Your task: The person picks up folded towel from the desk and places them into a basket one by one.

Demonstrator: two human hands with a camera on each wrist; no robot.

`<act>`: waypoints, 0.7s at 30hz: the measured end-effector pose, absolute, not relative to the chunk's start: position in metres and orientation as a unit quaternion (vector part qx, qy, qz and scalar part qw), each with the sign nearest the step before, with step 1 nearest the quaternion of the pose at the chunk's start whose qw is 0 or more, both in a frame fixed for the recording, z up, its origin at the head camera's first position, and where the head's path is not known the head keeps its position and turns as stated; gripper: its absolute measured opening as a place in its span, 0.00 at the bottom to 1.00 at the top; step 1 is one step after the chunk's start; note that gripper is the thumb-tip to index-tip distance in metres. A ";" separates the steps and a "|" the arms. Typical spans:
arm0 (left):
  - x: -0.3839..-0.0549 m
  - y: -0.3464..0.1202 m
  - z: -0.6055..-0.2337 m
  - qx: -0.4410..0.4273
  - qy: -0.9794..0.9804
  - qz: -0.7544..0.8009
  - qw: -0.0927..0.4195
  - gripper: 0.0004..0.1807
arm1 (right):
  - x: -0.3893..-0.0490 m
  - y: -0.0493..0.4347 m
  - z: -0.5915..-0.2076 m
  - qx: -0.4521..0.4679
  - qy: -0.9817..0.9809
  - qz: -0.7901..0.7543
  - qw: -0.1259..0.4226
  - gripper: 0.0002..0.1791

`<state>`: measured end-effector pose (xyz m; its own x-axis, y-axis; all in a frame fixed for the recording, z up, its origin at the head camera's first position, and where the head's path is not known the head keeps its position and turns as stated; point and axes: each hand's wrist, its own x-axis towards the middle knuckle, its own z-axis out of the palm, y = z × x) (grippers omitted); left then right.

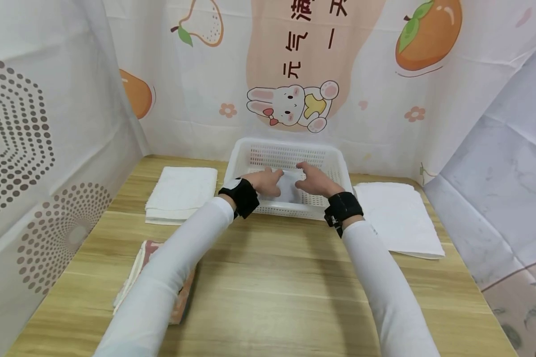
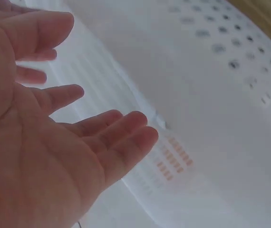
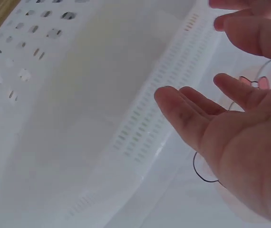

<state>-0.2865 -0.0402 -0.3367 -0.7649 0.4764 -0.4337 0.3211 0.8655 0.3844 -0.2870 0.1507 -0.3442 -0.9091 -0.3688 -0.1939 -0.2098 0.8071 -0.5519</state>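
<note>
A white perforated plastic basket [image 1: 339,163] stands at the back of the table, a smooth pale grey area [image 1: 289,191] showing at its bottom between the hands. My left hand [image 1: 266,182] hovers over the basket's left half, fingers spread and nothing in them. Over the right half is my right hand [image 1: 314,179], also empty, its fingers extended toward the left one. From the left wrist, the palm [image 2: 45,152] and loosely extended fingers show against the basket's white inside. The right wrist view has the right palm [image 3: 249,142] beside the slotted basket wall [image 3: 145,123].
A folded white towel [image 1: 180,191] lies left of the basket, and another white towel [image 1: 397,218] lies right of it. Partly under the left sleeve is a folded reddish-brown and cream cloth [image 1: 185,297]. A printed curtain [image 1: 196,94] hangs behind the wooden table [image 1: 259,297].
</note>
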 end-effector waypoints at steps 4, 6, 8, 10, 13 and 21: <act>-0.275 -0.039 -0.340 0.244 0.934 0.127 0.227 0.37 | -0.278 0.160 -0.344 -0.181 0.938 -0.274 0.109 0.33; -0.270 -0.041 -0.344 0.246 0.937 0.128 0.211 0.35 | -0.272 0.163 -0.345 -0.195 0.937 -0.274 0.092 0.32; -0.265 -0.043 -0.347 0.246 0.939 0.135 0.197 0.34 | -0.268 0.166 -0.348 -0.203 0.936 -0.274 0.079 0.32; -0.261 -0.046 -0.351 0.244 0.941 0.143 0.184 0.34 | -0.263 0.169 -0.348 -0.210 0.935 -0.278 0.069 0.31; -0.255 -0.049 -0.353 0.245 0.943 0.152 0.166 0.33 | -0.256 0.174 -0.348 -0.214 0.932 -0.287 0.058 0.31; -0.246 -0.052 -0.355 0.258 0.945 0.156 0.126 0.30 | -0.244 0.199 -0.337 -0.191 0.923 -0.335 0.002 0.28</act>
